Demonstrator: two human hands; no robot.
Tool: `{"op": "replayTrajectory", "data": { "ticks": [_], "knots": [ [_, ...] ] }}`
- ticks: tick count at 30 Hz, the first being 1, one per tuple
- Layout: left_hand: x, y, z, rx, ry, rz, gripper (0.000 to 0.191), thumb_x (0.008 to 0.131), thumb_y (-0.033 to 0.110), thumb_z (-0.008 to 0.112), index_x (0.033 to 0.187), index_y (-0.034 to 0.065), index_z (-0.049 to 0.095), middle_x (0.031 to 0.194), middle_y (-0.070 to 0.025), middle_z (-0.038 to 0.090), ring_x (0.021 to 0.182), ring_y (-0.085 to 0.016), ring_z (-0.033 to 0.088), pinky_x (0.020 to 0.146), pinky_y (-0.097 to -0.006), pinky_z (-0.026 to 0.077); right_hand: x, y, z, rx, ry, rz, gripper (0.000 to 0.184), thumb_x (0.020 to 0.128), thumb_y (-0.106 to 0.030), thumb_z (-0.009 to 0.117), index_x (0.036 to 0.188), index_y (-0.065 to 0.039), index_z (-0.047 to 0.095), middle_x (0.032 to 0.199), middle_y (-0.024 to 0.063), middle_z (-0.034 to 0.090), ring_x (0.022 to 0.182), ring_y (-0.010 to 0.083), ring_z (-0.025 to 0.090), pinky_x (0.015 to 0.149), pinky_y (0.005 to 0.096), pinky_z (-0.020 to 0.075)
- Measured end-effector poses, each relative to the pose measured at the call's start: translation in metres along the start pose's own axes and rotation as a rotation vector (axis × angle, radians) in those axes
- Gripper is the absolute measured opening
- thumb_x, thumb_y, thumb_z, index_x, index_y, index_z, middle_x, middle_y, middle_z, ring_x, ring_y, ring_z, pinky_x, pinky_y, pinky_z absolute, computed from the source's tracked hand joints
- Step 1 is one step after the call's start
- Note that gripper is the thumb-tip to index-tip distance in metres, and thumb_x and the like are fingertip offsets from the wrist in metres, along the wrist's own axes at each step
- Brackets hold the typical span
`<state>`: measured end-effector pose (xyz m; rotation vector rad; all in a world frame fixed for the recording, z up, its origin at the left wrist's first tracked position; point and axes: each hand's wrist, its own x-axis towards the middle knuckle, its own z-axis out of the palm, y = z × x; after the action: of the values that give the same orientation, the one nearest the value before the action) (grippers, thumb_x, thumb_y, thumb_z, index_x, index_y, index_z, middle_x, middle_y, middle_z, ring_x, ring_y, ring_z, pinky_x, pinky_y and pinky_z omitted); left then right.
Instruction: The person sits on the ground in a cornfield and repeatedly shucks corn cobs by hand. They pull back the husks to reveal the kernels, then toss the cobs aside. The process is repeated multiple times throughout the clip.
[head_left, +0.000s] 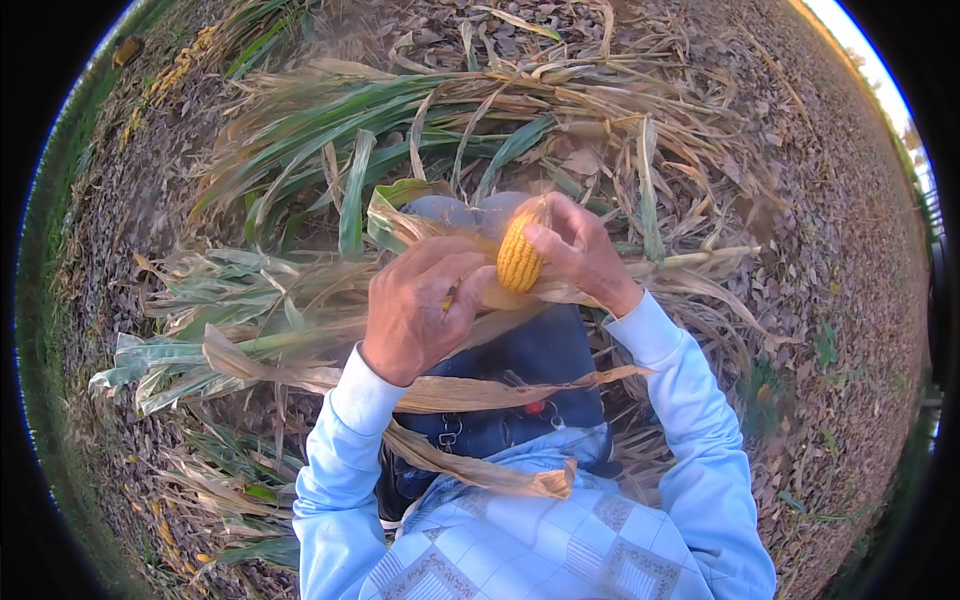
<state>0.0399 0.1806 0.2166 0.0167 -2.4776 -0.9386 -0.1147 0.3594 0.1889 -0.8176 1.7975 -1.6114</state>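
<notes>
My right hand (581, 244) grips a yellow ear of corn (519, 259), thumb and fingers around its upper part. The ear's rows of kernels are bare, and its rounded end points down towards me. Close on its left, my left hand (424, 307) is curled, back of the hand up. A speck of yellow shows between its thumb and fingers, but what they hold is hidden. Pale dry husk (499, 322) spreads beneath both hands, across my dark-clad lap (525, 349). Cut corn stalks with leaves (296, 337) lie crosswise under my hands.
Beyond my knees lies a heap of green and dry corn stalks (450, 112). A row of yellow ears (180, 67) rests on the ground at far left; more ears (165, 532) lie at lower left. Dry leaves (847, 262) cover the soil. A long dry leaf (480, 394) crosses my lap.
</notes>
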Motion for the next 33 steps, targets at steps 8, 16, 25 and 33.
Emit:
{"op": "replayTrajectory", "data": {
  "ticks": [8, 16, 25, 33],
  "knots": [
    [0.008, -0.003, 0.043, 0.004, -0.181, -0.084, 0.048, 0.08, 0.029, 0.079, 0.121, 0.0069, 0.065, 0.106, -0.0156, 0.072, 0.098, -0.039, 0.065, 0.091, -0.0496, 0.05, -0.003, -0.022, -0.001, -0.224, -0.015, -0.031, 0.04, 0.093, -0.029, 0.071, 0.124, -0.005, 0.063, 0.106, 0.0062, 0.07, 0.101, 0.0142, 0.064, 0.092, 0.0313, 0.0504],
    [0.004, -0.003, 0.065, 0.04, -0.119, -0.103, 0.057, 0.075, 0.029, 0.083, 0.123, 0.006, 0.063, 0.102, -0.0149, 0.072, 0.096, -0.039, 0.066, 0.088, -0.0478, 0.049, 0.013, -0.025, -0.008, -0.134, -0.075, 0.016, 0.039, 0.094, -0.024, 0.071, 0.125, -0.002, 0.063, 0.104, 0.009, 0.073, 0.102, 0.0167, 0.066, 0.092, 0.0318, 0.0515],
    [0.006, 0.01, 0.082, 0.079, -0.009, -0.163, 0.07, 0.072, 0.029, 0.085, 0.13, 0.0016, 0.056, 0.098, -0.0175, 0.071, 0.09, -0.037, 0.069, 0.082, -0.0439, 0.053, 0.026, -0.005, -0.029, 0.58, -0.007, 0.327, 0.028, 0.095, -0.021, 0.072, 0.118, -0.005, 0.066, 0.104, 0.0085, 0.073, 0.101, 0.0171, 0.069, 0.092, 0.0324, 0.0547],
    [-0.004, -0.006, 0.065, -0.796, -0.043, -0.468, 0.088, 0.084, 0.013, 0.078, 0.154, -0.0014, 0.026, 0.12, -0.0199, 0.066, 0.109, -0.026, 0.069, 0.098, -0.0369, 0.053, 0.011, 0.016, -0.052, 0.309, 0.063, 0.351, 0.028, 0.098, -0.022, 0.069, 0.118, -0.002, 0.065, 0.096, 0.0054, 0.071, 0.086, 0.0123, 0.069, 0.08, 0.0266, 0.0564]
  ]
}}
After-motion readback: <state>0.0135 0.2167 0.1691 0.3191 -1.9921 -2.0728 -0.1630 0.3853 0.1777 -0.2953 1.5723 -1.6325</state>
